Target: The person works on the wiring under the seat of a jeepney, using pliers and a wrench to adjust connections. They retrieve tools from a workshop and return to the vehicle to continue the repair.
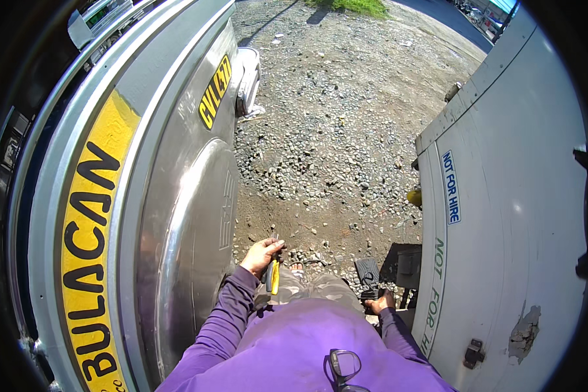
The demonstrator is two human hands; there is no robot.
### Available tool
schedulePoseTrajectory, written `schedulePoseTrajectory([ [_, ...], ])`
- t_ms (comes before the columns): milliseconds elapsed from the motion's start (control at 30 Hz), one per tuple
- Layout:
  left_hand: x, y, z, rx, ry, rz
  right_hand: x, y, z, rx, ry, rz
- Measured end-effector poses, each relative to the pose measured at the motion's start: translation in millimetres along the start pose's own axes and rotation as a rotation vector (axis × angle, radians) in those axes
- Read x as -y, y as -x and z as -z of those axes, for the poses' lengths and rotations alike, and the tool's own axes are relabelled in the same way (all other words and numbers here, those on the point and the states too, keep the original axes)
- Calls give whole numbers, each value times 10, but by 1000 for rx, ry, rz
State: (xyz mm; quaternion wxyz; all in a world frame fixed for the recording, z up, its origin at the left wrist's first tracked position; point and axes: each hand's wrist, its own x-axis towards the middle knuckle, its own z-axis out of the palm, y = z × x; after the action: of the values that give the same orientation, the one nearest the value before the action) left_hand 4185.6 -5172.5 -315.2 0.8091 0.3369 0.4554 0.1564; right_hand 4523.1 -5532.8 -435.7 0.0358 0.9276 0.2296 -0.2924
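My left hand (261, 256) is closed around a hand tool with yellow and dark grips (274, 277), which look like pliers handles and hang below my fingers. A thin bit of something shows just past the fingertips, too small to name. On the right, my right hand (380, 302) is low beside the white vehicle, fingers curled at the lower end of a black, ribbed, flat piece (367, 271). Its kind is unclear, and shadow and the hand hide part of the contact. Purple sleeves cover both forearms.
A metal-bodied vehicle (196, 196) with a yellow painted band stands close on my left. The white vehicle's panel (503, 163) rises close on my right, with a latch (473, 353) and peeling paint. Gravel (326, 144) lies between them. Eyeglasses (344, 367) hang on my shirt.
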Motion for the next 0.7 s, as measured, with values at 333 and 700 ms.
schedulePoseTrajectory([
  [333,-2858,-3076,26,-61,-8,-83,1493,-2935,767,347,63,-225],
  [700,-6118,-6107,305,-112,-38,-159,6172,-6730,4618,85,-13,69],
])
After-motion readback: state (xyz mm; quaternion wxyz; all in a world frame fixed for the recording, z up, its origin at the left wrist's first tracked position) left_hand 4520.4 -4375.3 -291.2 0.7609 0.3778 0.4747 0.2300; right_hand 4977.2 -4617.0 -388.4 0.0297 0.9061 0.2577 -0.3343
